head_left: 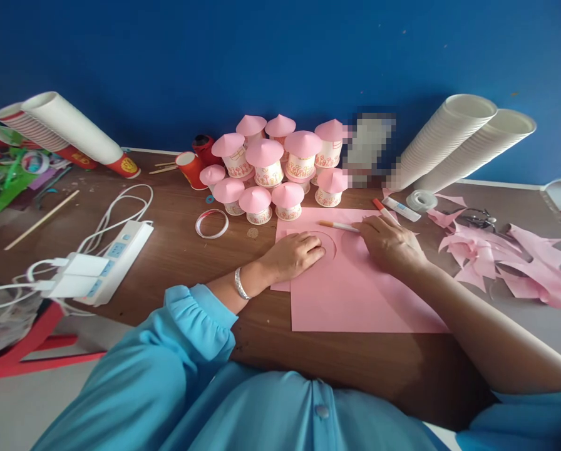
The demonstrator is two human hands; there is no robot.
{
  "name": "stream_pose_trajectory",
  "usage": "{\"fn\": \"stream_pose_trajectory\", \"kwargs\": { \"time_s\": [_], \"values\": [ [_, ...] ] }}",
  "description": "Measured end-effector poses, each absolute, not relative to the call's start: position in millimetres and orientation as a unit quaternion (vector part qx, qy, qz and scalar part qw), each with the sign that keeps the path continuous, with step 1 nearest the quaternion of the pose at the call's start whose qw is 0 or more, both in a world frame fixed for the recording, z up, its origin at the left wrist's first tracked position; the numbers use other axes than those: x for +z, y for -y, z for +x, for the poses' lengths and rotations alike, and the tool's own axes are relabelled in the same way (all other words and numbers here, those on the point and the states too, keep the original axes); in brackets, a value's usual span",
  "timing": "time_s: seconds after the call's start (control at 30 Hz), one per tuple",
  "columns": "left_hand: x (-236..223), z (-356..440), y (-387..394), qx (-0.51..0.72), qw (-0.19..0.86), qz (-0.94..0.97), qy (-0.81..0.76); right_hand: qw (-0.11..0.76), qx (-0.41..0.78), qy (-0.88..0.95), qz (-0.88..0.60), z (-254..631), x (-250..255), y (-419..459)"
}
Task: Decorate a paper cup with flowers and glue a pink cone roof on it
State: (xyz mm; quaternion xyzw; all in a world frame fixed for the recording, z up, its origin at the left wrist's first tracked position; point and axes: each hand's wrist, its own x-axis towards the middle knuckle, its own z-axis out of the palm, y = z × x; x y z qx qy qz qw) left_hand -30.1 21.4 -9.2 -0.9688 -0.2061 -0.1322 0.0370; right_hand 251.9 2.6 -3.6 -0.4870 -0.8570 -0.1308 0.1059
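My left hand (299, 255) lies palm down on a sheet of pink paper (355, 300), its fingers close together and slightly bent. A curved outline (334, 247) shows on the paper just past the fingertips. To its right, the fingers of my right hand (393, 244) are closed at the end of a slim white marker (341, 226) with an orange end pointing left. Another pink sheet (280, 279) shows beneath the first. Behind the hands stands a cluster of small paper-cup houses (268, 172) with pink cone roofs and red drawings.
Stacked white cups (444, 138) lean at the right, near clear tape (421, 200), a red-capped marker (384, 209), a glue tube (401, 208) and pink scraps (478, 250). Leftward are a tape ring (211, 223), a red cup (190, 170), a power strip (121, 260) and a wooden stick (41, 219).
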Motion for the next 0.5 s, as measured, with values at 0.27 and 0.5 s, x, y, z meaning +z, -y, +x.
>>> {"fn": "stream_pose_trajectory", "kwargs": {
  "time_s": [0.27,0.5],
  "values": [
    [-6.6,-34.7,-28.3,-0.158,0.05,-0.966,0.2,0.075,-0.103,0.824,-0.552,252.5,1.0,4.8],
    [-3.2,-37.5,-31.2,-0.166,0.051,-0.966,0.193,0.078,-0.108,0.799,-0.586,268.8,6.5,-4.3]
  ]
}}
